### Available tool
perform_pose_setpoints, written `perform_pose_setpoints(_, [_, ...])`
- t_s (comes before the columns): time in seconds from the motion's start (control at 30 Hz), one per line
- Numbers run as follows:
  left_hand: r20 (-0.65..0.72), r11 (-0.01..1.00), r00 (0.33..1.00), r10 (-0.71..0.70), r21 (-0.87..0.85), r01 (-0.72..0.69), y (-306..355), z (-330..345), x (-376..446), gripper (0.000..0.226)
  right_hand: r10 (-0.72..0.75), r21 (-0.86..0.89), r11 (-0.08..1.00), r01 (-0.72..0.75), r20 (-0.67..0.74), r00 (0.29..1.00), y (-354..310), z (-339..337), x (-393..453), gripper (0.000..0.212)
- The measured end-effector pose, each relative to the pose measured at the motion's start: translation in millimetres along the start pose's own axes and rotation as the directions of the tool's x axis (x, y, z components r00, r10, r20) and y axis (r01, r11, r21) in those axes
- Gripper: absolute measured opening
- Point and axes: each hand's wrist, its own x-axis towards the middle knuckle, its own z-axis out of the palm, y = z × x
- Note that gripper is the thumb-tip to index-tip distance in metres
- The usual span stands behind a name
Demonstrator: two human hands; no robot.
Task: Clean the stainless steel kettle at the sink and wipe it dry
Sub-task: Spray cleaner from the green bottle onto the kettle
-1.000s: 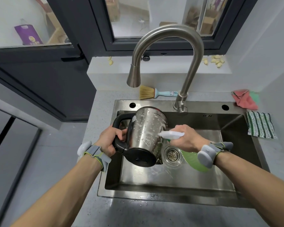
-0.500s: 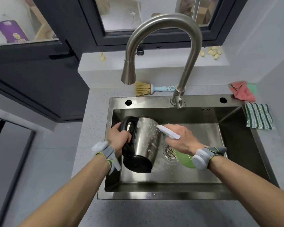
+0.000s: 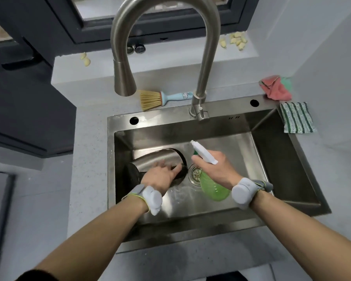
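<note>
The stainless steel kettle [image 3: 156, 158] lies on its side at the left of the sink [image 3: 221, 114], with its black base to the left and its top towards the drain. My left hand [image 3: 160, 175] rests on it, fingers spread over the black handle. My right hand [image 3: 215, 167] grips a green spray bottle [image 3: 213, 188] by its neck over the drain. The bottle's white nozzle [image 3: 203, 152] points up and to the left.
A tall curved faucet [image 3: 203, 63] arches over the basin. Behind the sink lies a straw brush [image 3: 160, 99] with a blue handle. On the counter at the right are a pink cloth [image 3: 276, 88] and a green-striped cloth [image 3: 297, 117]. The drain strainer [image 3: 195, 174] is open.
My left hand has lowered the kettle from a tilted hold above the basin and laid it on its side. My right hand with the spray bottle has moved back from the kettle.
</note>
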Motion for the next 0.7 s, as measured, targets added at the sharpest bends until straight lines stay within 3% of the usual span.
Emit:
perform_pose_setpoints(0.1, [0.12, 0.957, 0.991, 0.06, 0.276, -0.092, 5, 17, 10, 0.064, 0.048, 0.096, 0.994, -0.044, -0.042, 0.998, 10, -6, -4, 0.032])
perform_pose_setpoints(0.2, [0.197, 0.89, 0.977, 0.085, 0.427, -0.163, 8, 29, 11, 0.054, 0.045, 0.088, 0.995, -0.042, -0.031, 0.998, 15, -8, -6, 0.026])
perform_pose_setpoints(0.37, [0.286, 0.803, 0.945, 0.159, 0.519, -0.292, 33, 25, 4, 0.05, 0.021, 0.069, 0.997, -0.023, 0.028, 0.999, 15, -5, -8, 0.021])
perform_pose_setpoints(0.63, [0.382, 0.642, 0.889, 0.252, 0.621, -0.449, 64, 27, -7, 0.041, -0.042, -0.028, 0.999, 0.039, -0.1, 0.994, 26, -14, 3, 0.015])
perform_pose_setpoints(0.7, [0.33, 0.603, 0.92, 0.213, 0.697, -0.389, 66, 30, -13, 0.042, -0.062, -0.041, 0.998, 0.057, -0.13, 0.99, 29, -21, 6, 0.019])
